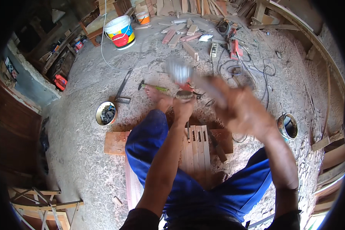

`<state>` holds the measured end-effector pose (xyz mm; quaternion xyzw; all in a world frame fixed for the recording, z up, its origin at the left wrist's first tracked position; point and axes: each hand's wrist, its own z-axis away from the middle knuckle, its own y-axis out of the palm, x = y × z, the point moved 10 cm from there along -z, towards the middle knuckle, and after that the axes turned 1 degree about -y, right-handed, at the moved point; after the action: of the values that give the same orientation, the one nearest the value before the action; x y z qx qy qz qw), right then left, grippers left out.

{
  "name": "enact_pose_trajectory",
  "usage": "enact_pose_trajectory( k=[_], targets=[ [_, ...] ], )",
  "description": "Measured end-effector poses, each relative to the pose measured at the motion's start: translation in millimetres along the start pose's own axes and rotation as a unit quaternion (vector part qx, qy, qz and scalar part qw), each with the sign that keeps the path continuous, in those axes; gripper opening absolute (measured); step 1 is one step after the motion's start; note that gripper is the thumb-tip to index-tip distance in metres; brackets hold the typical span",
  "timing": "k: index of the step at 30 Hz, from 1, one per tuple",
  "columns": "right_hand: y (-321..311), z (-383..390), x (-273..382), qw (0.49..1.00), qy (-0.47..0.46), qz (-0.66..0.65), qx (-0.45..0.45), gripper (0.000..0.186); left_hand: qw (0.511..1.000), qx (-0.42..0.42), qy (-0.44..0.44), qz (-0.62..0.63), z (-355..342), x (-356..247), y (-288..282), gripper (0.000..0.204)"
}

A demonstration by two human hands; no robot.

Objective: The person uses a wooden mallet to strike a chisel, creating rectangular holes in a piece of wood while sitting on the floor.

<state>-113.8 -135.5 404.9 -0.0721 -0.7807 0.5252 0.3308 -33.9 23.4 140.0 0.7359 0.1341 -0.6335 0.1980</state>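
Between the knees of the blue cloth trousers [147, 132], pale, slotted wooden strips [196, 149] lie side by side, long axes running away from the body, by a reddish-brown wooden plank [115, 143]. The left hand [183, 111], nearer their far ends, is wrapped round a tool with a worn, round top [184, 94]; the right hand [243, 109], apart and rightward, grips a motion-blurred, silvery-headed hammer [179, 71], its head beyond that top. Farther left lies a green-handled hammer [153, 87].

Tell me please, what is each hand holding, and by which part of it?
The right hand holds a motion-blurred hammer by its handle. The left hand appears to grip a chisel by its handle, whose round top shows above the fist.
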Motion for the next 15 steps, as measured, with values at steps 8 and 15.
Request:
enact_pose_trajectory(
  k=[8, 15],
  targets=[
    [22.9, -17.7, -38.4, 0.986, 0.054, 0.148, -0.048, 0.057, 0.995, 0.004, 0.066, -0.072, 41.8, -27.3, 8.9, 0.020],
    [66.2, 36.2, -39.6, 0.986, 0.081, 0.030, 0.143, 0.060, 0.950, -0.007, 0.304, -0.063, 89.3, -78.2, 15.3, 0.023]
  ],
)
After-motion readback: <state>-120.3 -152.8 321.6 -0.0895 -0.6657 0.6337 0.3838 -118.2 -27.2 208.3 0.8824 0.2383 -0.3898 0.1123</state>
